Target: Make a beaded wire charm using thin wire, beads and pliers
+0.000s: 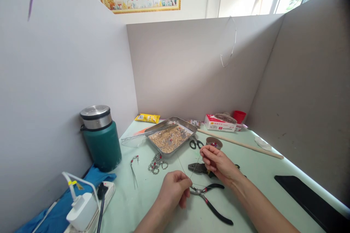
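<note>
My left hand (176, 188) is closed in a pinch on a thin wire (194, 169), low over the table. Farther up and to the right, my right hand (220, 164) pinches the same wire, which slants between the two hands. Just right of my left fingers lie small pliers (210, 200) with black handles. Under my right hand are larger pliers (199, 168), partly hidden by it. A small bowl (214, 142) with red bits and black-handled scissors (196, 143) sit just behind that hand. What lies between the fingertips themselves is too small to make out.
A metal tray (175, 149) of gold beads stands at the back, long wires (147, 133) across it. Beaded chains (157, 164) and a beaded wire bundle (133, 171) lie left. A green flask (102, 142), power strip (108, 193), wooden stick (240, 143) and black phone-like slab (308, 200) flank the table.
</note>
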Available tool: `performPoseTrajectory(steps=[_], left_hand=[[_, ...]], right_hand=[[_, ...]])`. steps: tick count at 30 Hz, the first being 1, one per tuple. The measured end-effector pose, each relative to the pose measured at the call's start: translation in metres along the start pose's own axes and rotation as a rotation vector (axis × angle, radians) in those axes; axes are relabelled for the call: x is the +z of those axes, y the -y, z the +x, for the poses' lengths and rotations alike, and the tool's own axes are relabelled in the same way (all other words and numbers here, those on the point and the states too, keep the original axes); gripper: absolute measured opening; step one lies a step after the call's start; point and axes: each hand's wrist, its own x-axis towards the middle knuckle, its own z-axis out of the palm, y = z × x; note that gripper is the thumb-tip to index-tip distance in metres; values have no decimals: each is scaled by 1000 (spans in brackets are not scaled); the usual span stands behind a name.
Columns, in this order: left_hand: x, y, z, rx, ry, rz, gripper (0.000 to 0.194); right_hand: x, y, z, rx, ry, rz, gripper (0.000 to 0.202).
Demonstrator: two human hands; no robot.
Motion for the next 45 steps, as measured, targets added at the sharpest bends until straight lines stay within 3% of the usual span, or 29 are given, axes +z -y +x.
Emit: performPoseTrajectory(steps=[45], left_hand=[[-2,1,1,-31,-15,-13,10]], right_hand=[[1,8,-2,-49,2,-224,27]])
